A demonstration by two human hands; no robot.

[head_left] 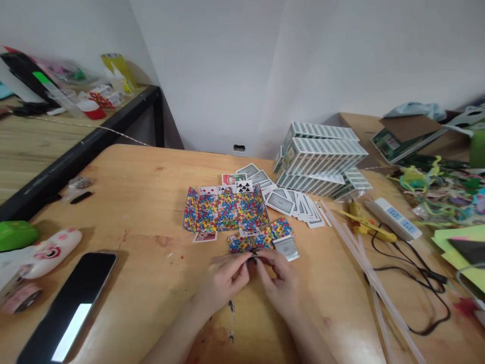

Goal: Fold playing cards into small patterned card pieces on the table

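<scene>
My left hand (225, 278) and my right hand (278, 280) meet at the front middle of the table, fingertips pinched together. Between them is a small, thin, dark piece, mostly hidden by the fingers; its kind cannot be made out. Just beyond stands a box-like form made of cards (227, 210) covered in a multicoloured pattern, with card faces showing along its back edge. Several loose patterned squares (264, 237) lie in front of it. A grey-backed card (286, 247) rests beside my right fingertips. Another playing card (205, 236) sticks out at the form's front left.
Fanned playing cards (280, 201) lie right of the form, before stacked card boxes (324, 156). Clear plastic glue sticks (373, 273), a yellow glue gun (369, 230) and a power strip (394, 218) are at right. A phone (68, 308) lies at left.
</scene>
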